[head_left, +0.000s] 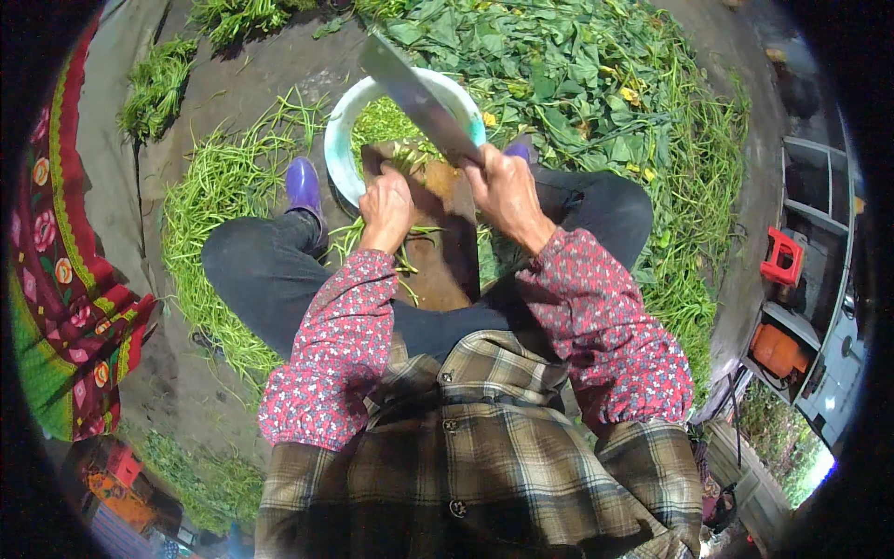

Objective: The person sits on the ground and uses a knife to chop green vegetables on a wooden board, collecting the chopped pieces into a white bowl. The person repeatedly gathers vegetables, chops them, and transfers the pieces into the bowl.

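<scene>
My right hand (507, 194) grips the handle of a broad cleaver (421, 104). Its blade is lifted over the basin, tilted up to the left. On a wooden board (442, 270) between my legs rests my left hand (386, 210), fingers curled round thin green stems (421, 230) whose ends stick out beside the wrist. The far end of the board lies over a pale round basin (339, 154), which holds short chopped green pieces (380, 123). A few cut bits lie on the board just beyond my left fingers.
Long green stems (219, 191) lie heaped left of my knee. Broad leaves and stems (559, 93) spread across the far right. Tied green bunches (158, 88) sit at far left, near a red floral cloth (84, 307). A red stool (782, 258) stands at right.
</scene>
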### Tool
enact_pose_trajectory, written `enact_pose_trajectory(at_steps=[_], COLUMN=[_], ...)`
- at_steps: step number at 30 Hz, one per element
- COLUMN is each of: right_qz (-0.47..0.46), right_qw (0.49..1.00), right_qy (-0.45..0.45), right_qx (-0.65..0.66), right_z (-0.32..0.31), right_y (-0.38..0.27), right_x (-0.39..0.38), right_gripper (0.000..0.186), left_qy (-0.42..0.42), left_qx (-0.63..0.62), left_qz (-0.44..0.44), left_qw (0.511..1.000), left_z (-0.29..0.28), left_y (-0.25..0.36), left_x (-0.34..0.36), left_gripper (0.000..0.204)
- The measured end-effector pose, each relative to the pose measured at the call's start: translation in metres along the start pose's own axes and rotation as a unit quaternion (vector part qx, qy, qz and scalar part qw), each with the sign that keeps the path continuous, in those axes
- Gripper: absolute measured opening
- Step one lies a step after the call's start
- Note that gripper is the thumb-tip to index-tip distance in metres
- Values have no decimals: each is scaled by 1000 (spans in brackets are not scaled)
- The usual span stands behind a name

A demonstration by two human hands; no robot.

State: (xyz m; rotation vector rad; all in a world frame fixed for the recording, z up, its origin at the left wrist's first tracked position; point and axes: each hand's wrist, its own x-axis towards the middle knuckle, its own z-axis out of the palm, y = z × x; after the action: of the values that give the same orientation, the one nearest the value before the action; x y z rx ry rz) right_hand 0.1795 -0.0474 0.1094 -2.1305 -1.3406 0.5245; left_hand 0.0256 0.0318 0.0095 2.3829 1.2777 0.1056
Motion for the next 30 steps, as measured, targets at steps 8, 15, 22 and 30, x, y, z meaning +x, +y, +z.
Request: enact_pose_trajectory(at_steps=[8, 15, 22, 30], right_qz=[-24, -12, 21, -46], right_qw=[995, 991, 993, 990], right_qy=[-54, -42, -91, -77], right_qx=[-84, -126, -75, -109], right_z=[18, 55, 14, 50], right_y=[11, 12, 10, 24], right_x=[-22, -2, 8, -3], right_gripper=[16, 7, 14, 13], left_qy=[-34, -58, -66, -24], left_qx=[97, 92, 51, 103], left_qz=[38, -7, -7, 27], left_qw=[994, 994, 996, 994], left_z=[8, 3, 5, 7], left_y=[4, 13, 8, 6], left_x=[5, 9, 8, 2], left_gripper=[21, 23, 23, 26])
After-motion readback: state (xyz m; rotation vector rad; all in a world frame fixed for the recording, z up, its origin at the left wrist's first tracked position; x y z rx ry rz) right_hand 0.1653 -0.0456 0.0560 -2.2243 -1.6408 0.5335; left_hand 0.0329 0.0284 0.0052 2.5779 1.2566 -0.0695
